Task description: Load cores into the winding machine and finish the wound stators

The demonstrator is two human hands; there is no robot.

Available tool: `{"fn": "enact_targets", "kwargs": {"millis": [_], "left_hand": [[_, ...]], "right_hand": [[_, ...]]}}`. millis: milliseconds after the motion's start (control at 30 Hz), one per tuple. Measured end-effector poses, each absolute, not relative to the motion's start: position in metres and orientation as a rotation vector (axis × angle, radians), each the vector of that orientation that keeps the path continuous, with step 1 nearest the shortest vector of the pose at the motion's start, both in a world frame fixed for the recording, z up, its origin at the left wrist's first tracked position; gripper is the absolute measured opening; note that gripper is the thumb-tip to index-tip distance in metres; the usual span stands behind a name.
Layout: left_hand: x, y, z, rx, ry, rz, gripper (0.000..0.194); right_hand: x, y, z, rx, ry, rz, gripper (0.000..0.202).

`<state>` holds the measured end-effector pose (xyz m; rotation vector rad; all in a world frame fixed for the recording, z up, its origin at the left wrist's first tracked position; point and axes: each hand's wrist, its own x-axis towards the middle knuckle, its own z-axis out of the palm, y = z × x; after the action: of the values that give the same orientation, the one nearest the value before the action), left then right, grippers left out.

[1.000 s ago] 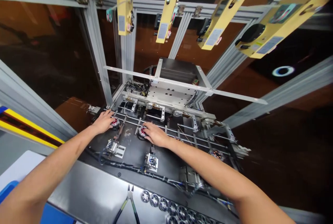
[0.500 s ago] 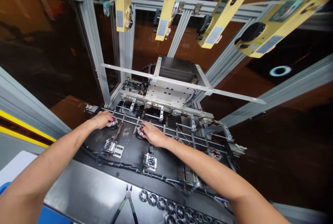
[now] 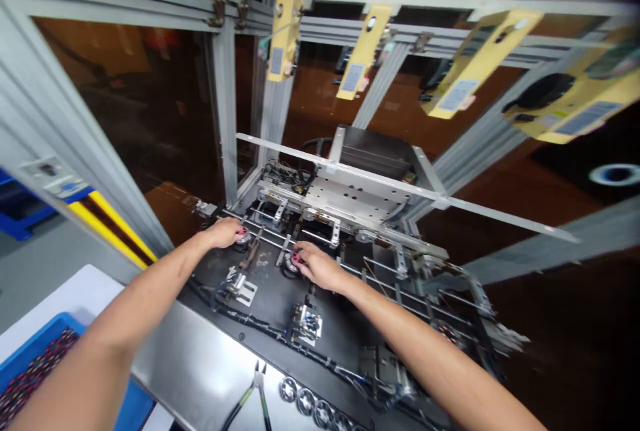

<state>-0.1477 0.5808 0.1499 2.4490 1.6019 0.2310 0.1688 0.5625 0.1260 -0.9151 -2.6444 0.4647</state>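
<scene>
My left hand (image 3: 225, 233) has its fingers closed around a round part with red on it (image 3: 243, 237), at the left station of the black machine plate (image 3: 273, 297). At the station to its right, my right hand (image 3: 320, 267) grips a similar round red part (image 3: 294, 261), which its fingers partly cover. Both parts sit low, beside the metal rails (image 3: 265, 233). Another round part with copper colour (image 3: 447, 333) lies farther right, partly behind my right forearm.
Yellow units (image 3: 365, 51) hang from the overhead frame. A long flat bar (image 3: 300, 153) crosses above the rails. Pliers (image 3: 259, 381) and several round metal parts (image 3: 306, 402) lie at the front edge. A blue tray (image 3: 133, 404) of small parts is at lower left.
The camera view has turned left, so the scene sits farther right and more of the blue tray shows. Both hands remain at the same two round parts.
</scene>
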Motion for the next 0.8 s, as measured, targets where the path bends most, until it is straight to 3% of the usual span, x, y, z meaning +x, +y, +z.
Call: {"fn": "enact_targets", "kwargs": {"millis": [167, 300, 500, 667, 800], "left_hand": [[-0.140, 0.532, 0.148, 2.197, 1.883, 0.667, 0.034], [-0.139, 0.433, 0.134, 2.024, 1.974, 0.913, 0.035], [-0.139, 0.280, 0.081, 2.024, 1.846, 0.694, 0.021], [-0.146, 0.252, 0.037, 2.082, 1.992, 0.519, 0.027], [-0.151, 0.251, 0.033, 2.285, 1.983, 0.570, 0.024]], "right_hand": [[0.172, 0.510, 0.165, -0.775, -2.562, 0.460, 0.014], [0.167, 0.425, 0.175, -0.652, -2.473, 0.519, 0.020], [0.104, 0.328, 0.094, -0.529, -2.653, 0.708, 0.016], [0.025, 0.319, 0.036, -0.514, -2.790, 0.576, 0.009], [0.006, 0.317, 0.047, -0.580, -2.838, 0.433, 0.014]]}}
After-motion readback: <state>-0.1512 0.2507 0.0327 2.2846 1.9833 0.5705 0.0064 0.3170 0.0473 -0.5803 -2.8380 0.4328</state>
